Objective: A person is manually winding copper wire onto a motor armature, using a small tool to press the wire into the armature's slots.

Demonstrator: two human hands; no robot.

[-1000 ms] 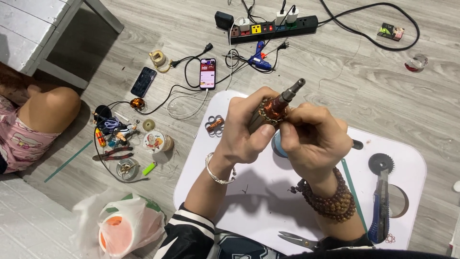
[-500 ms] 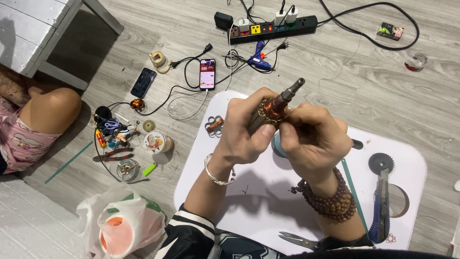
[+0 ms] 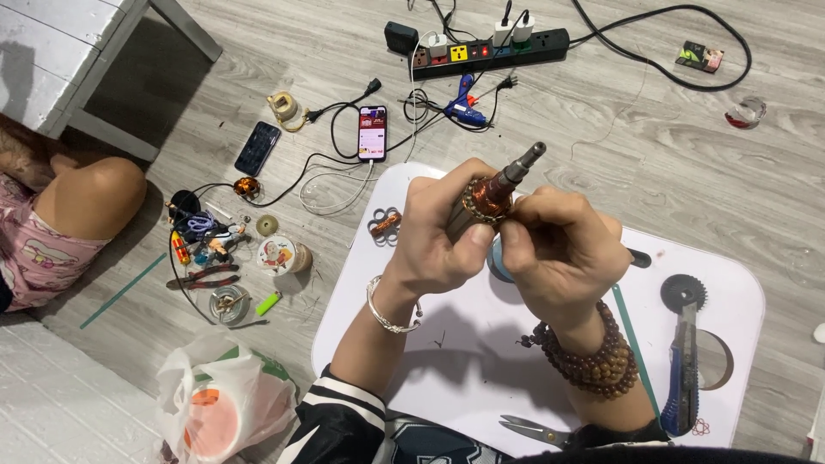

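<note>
Gripping the rotor (image 3: 491, 196) in my left hand (image 3: 438, 236) above the desk (image 3: 739, 283), I pinch its copper winding with my right hand (image 3: 563, 249); I judge the winding work underway, needing steady fingers. Scissors (image 3: 531, 430) lie near.

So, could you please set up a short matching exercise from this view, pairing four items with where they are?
Things:
1. motor armature
2. scissors
3. utility knife
4. lit phone

Places:
A. on the floor, below the power strip
B. right side of the white board
C. held in the left hand and right hand
D. near edge of the board

Pairs: 1-C, 2-D, 3-B, 4-A
</note>
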